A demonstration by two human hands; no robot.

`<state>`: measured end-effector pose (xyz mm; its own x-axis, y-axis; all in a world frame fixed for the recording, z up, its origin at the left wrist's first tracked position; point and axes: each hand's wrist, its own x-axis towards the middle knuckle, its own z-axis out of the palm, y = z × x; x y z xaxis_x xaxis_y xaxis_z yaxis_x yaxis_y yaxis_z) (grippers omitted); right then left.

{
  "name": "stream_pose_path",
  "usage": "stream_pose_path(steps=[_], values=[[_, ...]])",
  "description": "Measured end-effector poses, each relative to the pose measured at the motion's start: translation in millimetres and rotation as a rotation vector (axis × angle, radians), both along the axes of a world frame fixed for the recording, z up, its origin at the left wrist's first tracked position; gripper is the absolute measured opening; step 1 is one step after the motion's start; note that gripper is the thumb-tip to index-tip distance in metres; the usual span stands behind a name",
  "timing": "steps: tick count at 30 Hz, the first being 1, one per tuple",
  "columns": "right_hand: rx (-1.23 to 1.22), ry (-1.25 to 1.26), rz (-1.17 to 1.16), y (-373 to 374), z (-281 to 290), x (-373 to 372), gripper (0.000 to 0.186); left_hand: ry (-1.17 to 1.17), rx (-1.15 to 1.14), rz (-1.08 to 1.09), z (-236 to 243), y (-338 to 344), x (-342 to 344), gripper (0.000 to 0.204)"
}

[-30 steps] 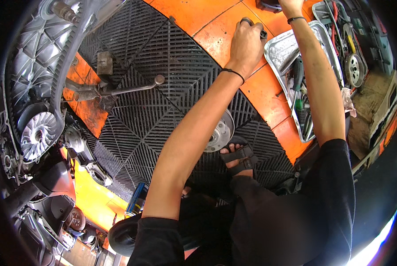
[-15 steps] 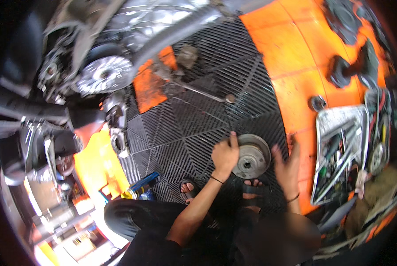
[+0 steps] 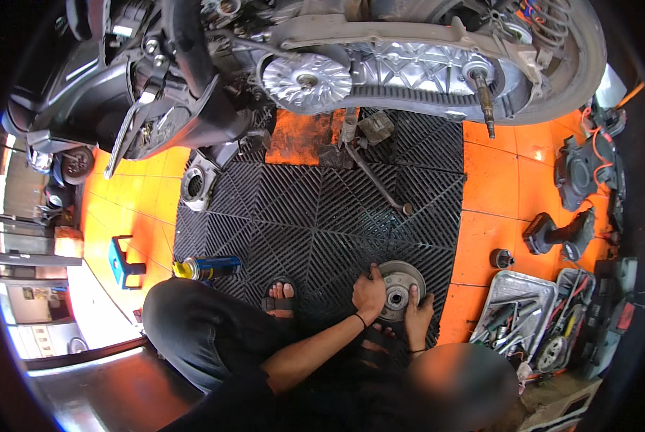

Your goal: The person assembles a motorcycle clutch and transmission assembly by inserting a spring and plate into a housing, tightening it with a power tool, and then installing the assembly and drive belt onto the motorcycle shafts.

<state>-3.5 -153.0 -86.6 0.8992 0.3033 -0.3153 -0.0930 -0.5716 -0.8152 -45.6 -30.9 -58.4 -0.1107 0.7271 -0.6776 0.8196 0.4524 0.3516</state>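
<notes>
Between my feet, above the black ribbed mat [image 3: 265, 209], is a round grey metal clutch drum [image 3: 405, 272] with a stepped centre and a dark hub hole. My left hand [image 3: 369, 293] is closed on its left rim, thumb pointing away from me. On the opposite rim my right hand [image 3: 417, 317] grips, thumb up along the metal face. The drum's underside and the fingers beneath it are hidden.
Ahead stands a scooter with its transmission side exposed: a finned pulley [image 3: 306, 81] and a bare shaft [image 3: 485, 104]. A long-handled tool [image 3: 380, 183] lies on the mat. At right are a cordless impact wrench [image 3: 561, 234], a socket [image 3: 502, 258] and a tool tray [image 3: 527, 284]. A spray can [image 3: 214, 267] lies left.
My right hand has come in from the right and taken hold of the drum's rim. The left hand stays on the drum. The view has turned, bringing more of the scooter into sight.
</notes>
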Motion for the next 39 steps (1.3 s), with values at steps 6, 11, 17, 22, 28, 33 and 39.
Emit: stream_pose_path(steps=[6, 11, 17, 22, 28, 33, 39], values=[[-0.179, -0.114, 0.029, 0.2, -1.1, 1.9, 0.062, -0.148, -0.069, 0.043, -12.7, 7.7, -3.5, 0.067], [-0.364, -0.425, 0.032, 25.6, 69.1, 3.9, 0.062, -0.474, -0.444, -0.004, -20.5, 41.2, 21.7, 0.074], [-0.409, -0.781, 0.450, 95.1, 198.8, 13.9, 0.041, -1.168, -1.002, 0.428, 7.9, 92.7, 31.4, 0.061], [-0.511, -1.145, 0.139, 130.9, 294.9, 135.3, 0.036, -1.409, -1.267, 0.434, 34.3, 127.8, 36.5, 0.046], [-0.462, -1.250, 0.157, 186.1, 243.6, 293.6, 0.040, -1.467, -1.028, 0.443, 45.7, 151.1, 28.2, 0.050], [-0.431, -1.321, 0.159, 213.5, 213.2, 318.2, 0.035, -1.888, -1.252, 0.526, -3.3, 146.4, 23.5, 0.048], [-0.008, -1.215, 0.237, 128.3, 236.3, 266.0, 0.035, -1.764, -1.066, 0.838, 55.3, 165.6, 42.1, 0.045]])
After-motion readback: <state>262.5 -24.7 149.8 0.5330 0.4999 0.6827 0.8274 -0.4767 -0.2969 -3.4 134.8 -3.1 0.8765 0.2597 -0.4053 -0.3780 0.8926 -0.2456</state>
